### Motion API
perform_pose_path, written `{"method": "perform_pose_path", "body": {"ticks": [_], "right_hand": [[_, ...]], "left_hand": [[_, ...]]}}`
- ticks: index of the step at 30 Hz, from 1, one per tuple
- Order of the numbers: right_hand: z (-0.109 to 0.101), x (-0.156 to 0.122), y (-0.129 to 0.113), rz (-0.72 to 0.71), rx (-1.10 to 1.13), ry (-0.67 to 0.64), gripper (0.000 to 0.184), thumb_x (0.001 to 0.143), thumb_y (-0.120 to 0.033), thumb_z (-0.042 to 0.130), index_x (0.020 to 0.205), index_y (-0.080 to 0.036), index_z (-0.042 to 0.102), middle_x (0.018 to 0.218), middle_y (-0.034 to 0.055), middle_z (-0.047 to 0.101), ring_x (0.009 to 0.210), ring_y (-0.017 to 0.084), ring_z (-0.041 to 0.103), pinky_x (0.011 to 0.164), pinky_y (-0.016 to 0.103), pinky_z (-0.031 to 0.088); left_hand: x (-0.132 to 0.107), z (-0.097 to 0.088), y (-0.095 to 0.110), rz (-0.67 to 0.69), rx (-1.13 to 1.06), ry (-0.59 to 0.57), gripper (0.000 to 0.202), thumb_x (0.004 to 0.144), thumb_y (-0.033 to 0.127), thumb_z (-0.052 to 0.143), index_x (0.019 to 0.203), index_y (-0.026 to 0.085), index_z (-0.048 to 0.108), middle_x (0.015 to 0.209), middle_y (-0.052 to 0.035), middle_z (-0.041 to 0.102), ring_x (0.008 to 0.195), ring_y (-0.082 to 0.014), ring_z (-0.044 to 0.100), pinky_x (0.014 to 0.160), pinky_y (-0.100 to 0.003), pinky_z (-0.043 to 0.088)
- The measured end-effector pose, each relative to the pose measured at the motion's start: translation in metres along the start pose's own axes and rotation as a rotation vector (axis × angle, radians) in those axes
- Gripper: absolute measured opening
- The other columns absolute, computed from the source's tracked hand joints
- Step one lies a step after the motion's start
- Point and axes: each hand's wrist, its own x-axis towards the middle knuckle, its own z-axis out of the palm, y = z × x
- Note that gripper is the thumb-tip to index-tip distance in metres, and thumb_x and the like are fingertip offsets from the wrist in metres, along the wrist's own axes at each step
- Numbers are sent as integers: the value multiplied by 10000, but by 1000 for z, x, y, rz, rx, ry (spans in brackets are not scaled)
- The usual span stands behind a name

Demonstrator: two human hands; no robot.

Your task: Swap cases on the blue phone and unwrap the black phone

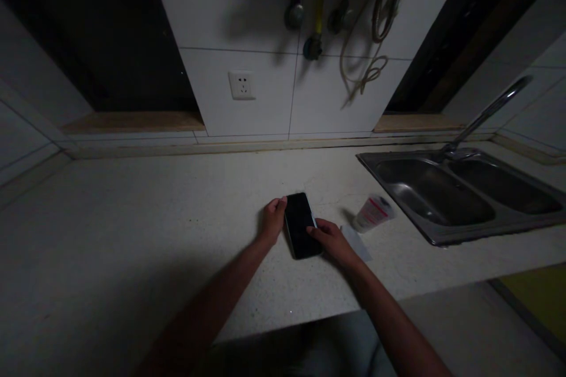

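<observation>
A black phone (300, 225) lies flat, screen up, on the pale speckled countertop (132, 230). My left hand (272, 219) is curled against its upper left edge, fingers closed on the corner. My right hand (331, 240) rests at its right edge with the fingers laid over the side of the screen. Both hands touch the phone, which stays on the counter.
A small white tube or cup with red print (372, 213) lies on its side right of my right hand, with a thin clear sheet (357, 242) beside it. A steel double sink (464, 194) with tap (486, 112) sits at the right. Wall socket (242, 85) and hoses (354, 17) hang behind.
</observation>
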Motion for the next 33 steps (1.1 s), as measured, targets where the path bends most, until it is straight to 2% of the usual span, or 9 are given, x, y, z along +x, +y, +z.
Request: {"method": "perform_pose_path", "body": {"ticks": [6,9,12,15,18,22,25,29,33], "right_hand": [[-4,3,9,-34,-32,7,439,716,-529,737,968,-173,687,782,20,696,689,184,606,650,291,453],[-6,4,13,-46,-50,22,443,726,-537,725,974,-173,674,802,30,701,710,194,617,667,303,469],[-6,5,14,-83,-69,108,438,728,-549,710,964,-183,665,844,45,707,762,218,632,710,326,487],[-5,7,16,-130,-67,215,444,734,-566,699,961,-187,658,890,64,714,821,245,639,756,348,496],[-3,9,18,-145,-57,252,436,750,-584,674,933,-188,646,872,64,708,814,248,630,738,344,496],[-2,11,21,-180,-107,275,436,756,-574,661,936,-177,651,862,59,710,795,234,627,721,329,497],[-4,12,22,-181,-109,277,445,761,-571,659,945,-167,661,857,65,720,780,235,637,698,325,503],[-7,13,24,-139,-50,239,451,762,-567,661,953,-158,667,826,61,723,739,224,642,663,316,504],[-6,13,26,-123,-94,188,445,768,-548,663,963,-148,678,799,50,716,720,214,639,671,318,508]], "left_hand": [[1,-13,12,140,369,0,452,905,575,471,620,227,515,534,28,448,538,-148,467,562,-263,322],[-3,-14,15,139,372,-44,398,881,582,540,715,225,604,579,10,533,553,-159,533,593,-271,365],[-9,-11,15,-47,223,-292,404,794,598,667,883,203,652,601,-4,617,446,-148,548,506,-267,407],[-11,-13,15,-229,95,-611,495,654,542,822,923,154,673,722,-91,718,488,-185,639,475,-280,479],[-9,-18,15,-345,20,-761,528,589,515,878,895,126,695,798,-150,750,606,-234,713,541,-313,549],[-6,-21,15,-374,40,-750,579,531,540,905,862,128,672,747,-123,744,591,-221,710,534,-295,546],[-7,-18,17,-349,192,-743,619,575,652,838,861,145,629,675,-68,712,524,-187,675,475,-258,506],[-10,-17,25,-226,540,-621,625,772,790,558,748,167,590,535,-10,606,372,-136,545,395,-241,407],[-10,-19,28,-41,709,-458,720,911,767,275,699,166,610,532,-26,588,399,-132,533,456,-254,399]]}}
